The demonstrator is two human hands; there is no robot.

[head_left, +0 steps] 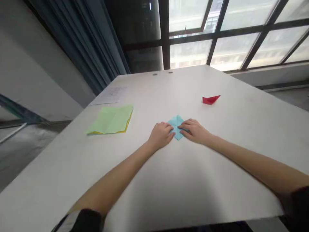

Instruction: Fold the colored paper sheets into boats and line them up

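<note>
A small light-blue folded paper [176, 123] lies on the white table [169, 180] in the middle. My left hand [161, 134] presses on its left side with the fingers curled down onto the paper. My right hand [194, 130] presses on its right side, fingers bent and pinching the paper's edge. Both hands cover the lower half of the paper; only its upper corner shows between them.
A stack of light-green and yellow paper sheets [111, 120] lies to the left. A red folded paper piece [210, 99] sits to the far right of the hands. A white printed sheet [111, 94] lies near the table's far left edge. Windows and a dark curtain stand behind.
</note>
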